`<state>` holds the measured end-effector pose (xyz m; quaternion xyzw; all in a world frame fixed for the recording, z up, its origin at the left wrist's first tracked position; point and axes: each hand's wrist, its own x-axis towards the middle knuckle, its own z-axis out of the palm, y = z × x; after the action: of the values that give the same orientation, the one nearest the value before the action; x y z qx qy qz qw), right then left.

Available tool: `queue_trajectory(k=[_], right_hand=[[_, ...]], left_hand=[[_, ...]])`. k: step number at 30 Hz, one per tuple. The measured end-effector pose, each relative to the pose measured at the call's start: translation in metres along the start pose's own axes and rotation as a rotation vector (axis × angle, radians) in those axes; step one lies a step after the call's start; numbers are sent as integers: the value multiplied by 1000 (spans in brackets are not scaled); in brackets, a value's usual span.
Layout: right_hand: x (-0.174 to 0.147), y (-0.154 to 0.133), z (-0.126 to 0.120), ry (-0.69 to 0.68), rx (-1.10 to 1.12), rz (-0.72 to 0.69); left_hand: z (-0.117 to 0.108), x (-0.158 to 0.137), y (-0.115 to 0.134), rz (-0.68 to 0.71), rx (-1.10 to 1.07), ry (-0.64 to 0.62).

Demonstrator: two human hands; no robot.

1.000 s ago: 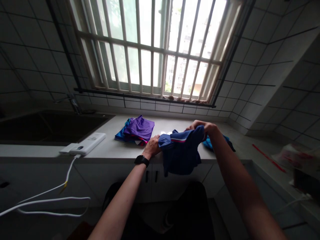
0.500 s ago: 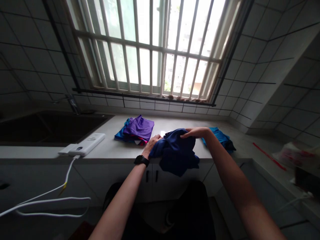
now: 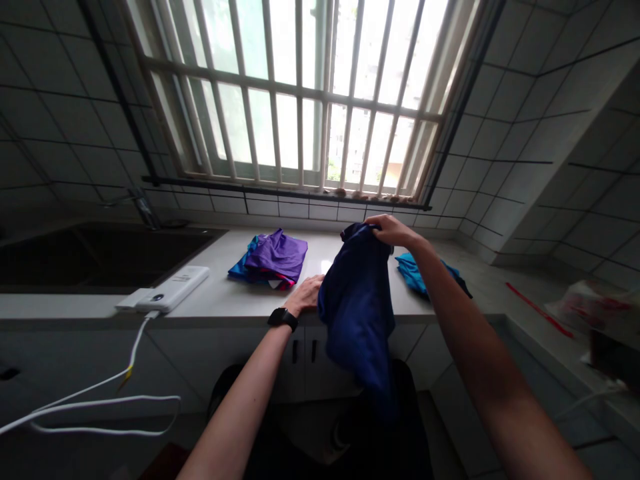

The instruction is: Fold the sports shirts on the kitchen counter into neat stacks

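Note:
A dark blue garment (image 3: pixel 357 300) hangs in loose folds over the front edge of the counter. My right hand (image 3: pixel 393 231) is closed on its upper end and holds it up above the worktop. My left hand (image 3: pixel 306 295), with a black watch on the wrist, rests low on the counter at the garment's left side. Its fingers look stretched out, and the cloth hides part of them. Left of that hand lies a folded stack of purple and blue clothing (image 3: pixel 277 257). A teal-blue folded garment (image 3: pixel 413 272) lies partly behind my right forearm.
A white power bank (image 3: pixel 183 288) with a white cable (image 3: pixel 135 347) lies beside the dark sink (image 3: pixel 100 257). On the right are a red strip (image 3: pixel 537 309) and a clear plastic bag (image 3: pixel 585 303). A barred window (image 3: pixel 300 90) is behind the counter.
My right hand has risen and moved back with the dark blue garment, which now hangs longer and lower. My left hand stays nearly in place, no longer visibly gripping the cloth.

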<state>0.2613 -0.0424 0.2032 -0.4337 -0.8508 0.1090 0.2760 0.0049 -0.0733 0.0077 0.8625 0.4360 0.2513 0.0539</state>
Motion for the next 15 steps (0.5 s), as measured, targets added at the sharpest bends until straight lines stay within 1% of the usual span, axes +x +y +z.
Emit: queue_trajectory(k=[2, 3, 4, 6, 7, 8, 11, 12, 15], right_hand=[[3, -1, 3, 233, -196, 3], [3, -2, 6, 299, -245, -4], [2, -2, 9, 294, -270, -15], [-2, -1, 15, 185, -283, -41], [-5, 0, 19, 157, -284, -53], [-8, 1, 22, 181, -287, -65], [-18, 5, 34, 427, -274, -140], [-21, 6, 38, 475, -252, -191], [-30, 9, 43, 496, -152, -371]], left_hand=[[0, -1, -1, -41, -4, 19], [0, -2, -2, -62, -2, 24], [1, -3, -2, -80, 1, 26], [2, -4, -3, -100, -2, 29], [3, -4, -3, -101, -10, 38], [4, -4, -3, -99, -16, 52], [3, -4, -4, -80, -29, 96], [2, -4, -4, -72, -36, 105], [-1, -7, -3, -18, -128, 114]])
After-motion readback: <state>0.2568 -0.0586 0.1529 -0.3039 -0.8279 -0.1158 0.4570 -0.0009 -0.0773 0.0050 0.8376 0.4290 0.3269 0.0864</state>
